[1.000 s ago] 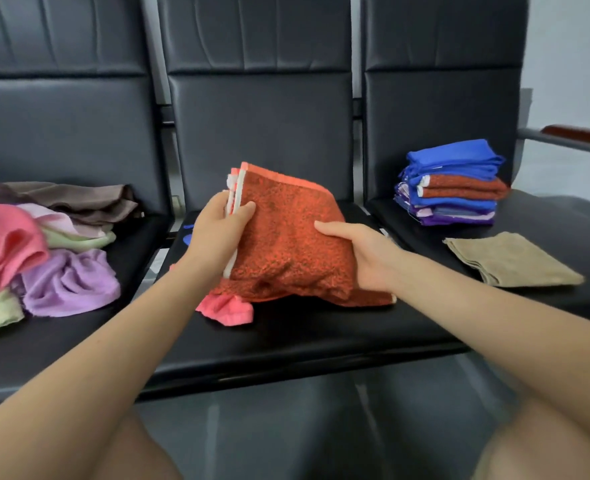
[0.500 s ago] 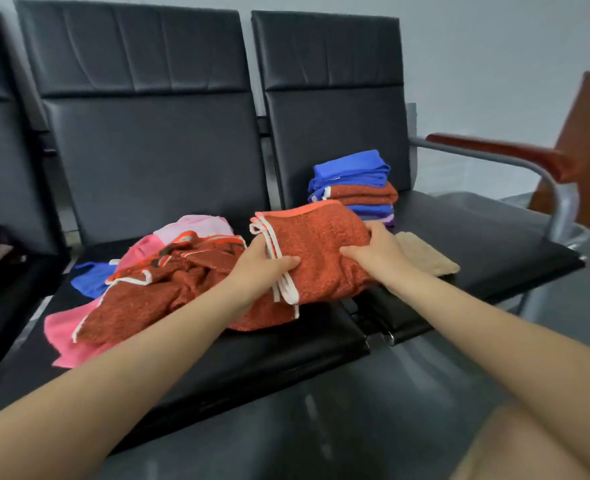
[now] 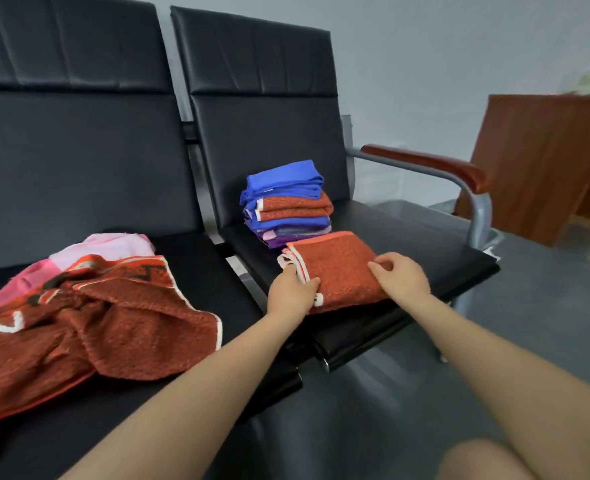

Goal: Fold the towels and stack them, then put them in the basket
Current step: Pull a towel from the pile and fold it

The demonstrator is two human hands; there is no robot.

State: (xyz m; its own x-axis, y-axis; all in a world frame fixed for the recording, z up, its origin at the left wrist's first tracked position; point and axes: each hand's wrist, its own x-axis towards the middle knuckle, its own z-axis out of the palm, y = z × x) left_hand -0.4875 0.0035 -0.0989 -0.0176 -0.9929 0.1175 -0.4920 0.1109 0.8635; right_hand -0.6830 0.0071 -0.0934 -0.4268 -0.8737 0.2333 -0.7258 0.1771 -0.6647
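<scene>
A folded orange towel (image 3: 335,268) with a white edge lies on the right black seat (image 3: 425,244). My left hand (image 3: 291,292) grips its near left edge at the white trim. At its right side my right hand (image 3: 402,277) rests on it with curled fingers pinching the cloth. Just behind the towel stands a stack of folded towels (image 3: 286,202), blue, orange and purple. No basket is in view.
On the middle seat (image 3: 196,258) lies a heap of unfolded towels (image 3: 78,313), rust red over pink. A metal armrest with a wooden pad (image 3: 425,164) bounds the right seat. A brown wooden cabinet (image 3: 543,161) stands at the far right on the grey floor.
Both hands carried the folded orange towel from the middle seat to the right seat and lowered it in front of the stack. The beige towel there is now covered.
</scene>
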